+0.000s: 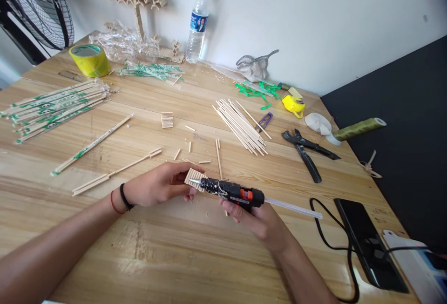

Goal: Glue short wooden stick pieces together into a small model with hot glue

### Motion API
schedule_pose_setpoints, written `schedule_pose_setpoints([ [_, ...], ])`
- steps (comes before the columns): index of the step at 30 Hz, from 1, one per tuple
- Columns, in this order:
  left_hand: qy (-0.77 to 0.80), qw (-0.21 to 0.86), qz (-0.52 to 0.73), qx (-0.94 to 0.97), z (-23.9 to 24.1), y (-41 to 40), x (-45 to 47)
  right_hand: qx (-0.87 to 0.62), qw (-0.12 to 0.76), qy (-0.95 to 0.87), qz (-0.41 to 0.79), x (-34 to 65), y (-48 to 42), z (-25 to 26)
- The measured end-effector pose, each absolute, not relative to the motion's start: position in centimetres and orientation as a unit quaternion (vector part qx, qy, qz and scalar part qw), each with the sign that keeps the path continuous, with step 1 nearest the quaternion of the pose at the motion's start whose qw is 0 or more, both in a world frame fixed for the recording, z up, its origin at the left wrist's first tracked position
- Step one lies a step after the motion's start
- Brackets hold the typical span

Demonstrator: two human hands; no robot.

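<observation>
Between the thumb and fingers of my left hand (164, 185) is a small panel of short wooden sticks (194, 178) laid side by side. My right hand (256, 220) is wrapped round a black glue gun (232, 191), whose metal nozzle lies over the panel; whether it touches cannot be made out. A clear glue stick (293, 207) pokes out of the gun's back end. Beyond my hands lie cut stick pieces (204, 162) and a second small stick panel (166, 120). One long stick (219, 159) runs partly beneath the gun.
Loose sticks (240, 127), purple-handled snips (265, 120) and black cutters (307, 150) lie to the right. A phone (366, 243) and black cable (323, 234) are near my right arm. Wrapped chopsticks (59, 106), yellow tape (90, 60) and a water bottle (198, 24) stand farther back.
</observation>
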State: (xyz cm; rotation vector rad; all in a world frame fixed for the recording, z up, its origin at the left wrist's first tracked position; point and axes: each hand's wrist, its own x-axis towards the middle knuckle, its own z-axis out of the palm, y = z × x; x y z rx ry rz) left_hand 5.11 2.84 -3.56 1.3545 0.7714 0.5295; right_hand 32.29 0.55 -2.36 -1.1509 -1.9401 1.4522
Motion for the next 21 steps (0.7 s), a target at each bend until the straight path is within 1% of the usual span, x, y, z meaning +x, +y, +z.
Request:
schedule_pose_setpoints([
  [3, 0.336, 0.68, 0.241, 0.605, -3.5, 2.86, 5.19, -0.431, 0.236, -0.69, 0.531, 32.36, 0.48, -2.5],
  [8, 0.343, 0.687, 0.242, 0.593, -3.38, 2.86, 5.29, -0.421, 0.221, -0.705, 0.526, 32.45, 0.37, -2.54],
  [13, 0.327, 0.689, 0.246, 0.598, -3.71, 2.87, 5.11, -0.424, 0.239, -0.705, 0.515, 32.11, 0.33, -2.2],
  [17, 0.341, 0.688, 0.239, 0.594, -3.81, 2.79, 5.14, -0.417, 0.225, -0.714, 0.515, 32.11, 0.41, -2.13],
  [21, 0.321, 0.696, 0.252, 0.591, -3.75, 2.77, 5.25, -0.442, 0.243, -0.693, 0.514, 32.25, 0.53, -2.2],
])
